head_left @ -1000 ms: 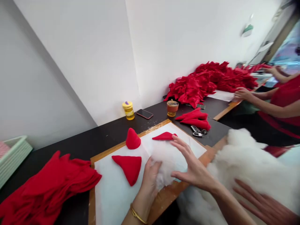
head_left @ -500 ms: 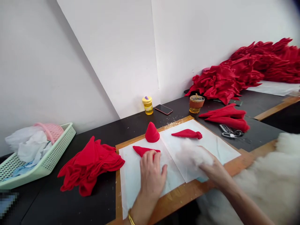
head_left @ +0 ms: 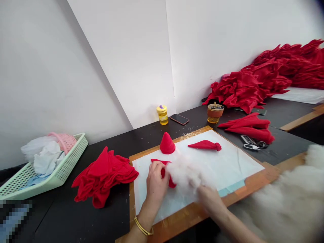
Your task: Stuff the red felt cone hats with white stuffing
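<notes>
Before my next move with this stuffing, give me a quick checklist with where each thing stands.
1. Left hand gripping the red cloth: ok.
2. Right hand holding white stuffing: ok.
3. Cloth opening wide enough: cannot tell, fingers and stuffing hide it.
4. Red cone upright, apart from the hands: ok.
5. Yellow-lidded cup away from the hands: ok.
6. Board's far edge clean: not ok, pale crumbs lie there.

On the desk point(head_left: 101, 222), a basket point(head_left: 66, 172) holding a smaller basket point(head_left: 68, 141) lay left of the fabric pile point(head_left: 103, 175); right of that was paper point(head_left: 222, 165), with the upright cone point(head_left: 167, 143) on it left of the lying cone point(head_left: 204, 145); behind the paper, left to right, were jar point(head_left: 162, 116), phone point(head_left: 179, 119) and cup point(head_left: 215, 114), with the keys point(head_left: 250, 144) before the cup, to its right
</notes>
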The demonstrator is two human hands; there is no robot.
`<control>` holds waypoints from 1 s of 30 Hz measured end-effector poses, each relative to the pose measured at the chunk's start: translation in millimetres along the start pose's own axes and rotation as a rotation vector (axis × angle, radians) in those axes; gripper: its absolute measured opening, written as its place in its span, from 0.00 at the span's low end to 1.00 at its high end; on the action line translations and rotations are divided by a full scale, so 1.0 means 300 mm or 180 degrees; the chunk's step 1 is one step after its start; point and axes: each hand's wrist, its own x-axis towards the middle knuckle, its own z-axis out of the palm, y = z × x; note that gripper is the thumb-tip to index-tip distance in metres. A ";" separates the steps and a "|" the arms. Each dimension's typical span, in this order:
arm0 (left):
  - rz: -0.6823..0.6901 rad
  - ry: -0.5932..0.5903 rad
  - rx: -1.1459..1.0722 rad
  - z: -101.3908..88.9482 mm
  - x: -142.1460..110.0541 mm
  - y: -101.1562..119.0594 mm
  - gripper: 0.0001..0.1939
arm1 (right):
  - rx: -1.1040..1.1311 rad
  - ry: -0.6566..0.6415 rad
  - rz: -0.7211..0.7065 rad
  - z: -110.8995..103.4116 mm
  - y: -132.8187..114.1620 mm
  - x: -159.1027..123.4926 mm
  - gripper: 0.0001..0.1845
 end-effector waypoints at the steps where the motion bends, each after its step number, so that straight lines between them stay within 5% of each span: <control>1: -0.0018 -0.0032 -0.0213 -0.007 0.003 0.007 0.07 | -0.0109 -0.0064 -0.0262 0.022 0.010 0.002 0.26; 4: -0.0080 -0.0080 -0.0788 -0.023 0.003 0.025 0.10 | -0.0580 -0.0408 -0.0982 0.069 -0.004 0.022 0.19; 7: -0.0130 -0.0055 -0.1135 -0.035 -0.011 0.036 0.12 | -0.0946 -0.0934 -0.1138 0.085 -0.041 0.042 0.17; 12: 0.0207 -0.0142 -0.1274 -0.040 -0.045 0.052 0.15 | -0.1514 -0.1091 -0.0890 0.068 -0.006 0.056 0.18; 19: 0.0811 -0.0409 -0.0313 -0.011 -0.114 0.040 0.12 | -0.1237 -0.1210 -0.0380 0.057 -0.012 0.071 0.08; 25: 0.0437 -0.0593 -0.0870 -0.037 -0.143 0.048 0.13 | -0.1117 -0.1860 -0.0206 0.041 -0.091 0.053 0.10; 30: -0.0029 -0.0164 -0.1203 -0.063 -0.132 0.053 0.16 | -0.1683 -0.1841 -0.0650 0.036 -0.093 0.019 0.13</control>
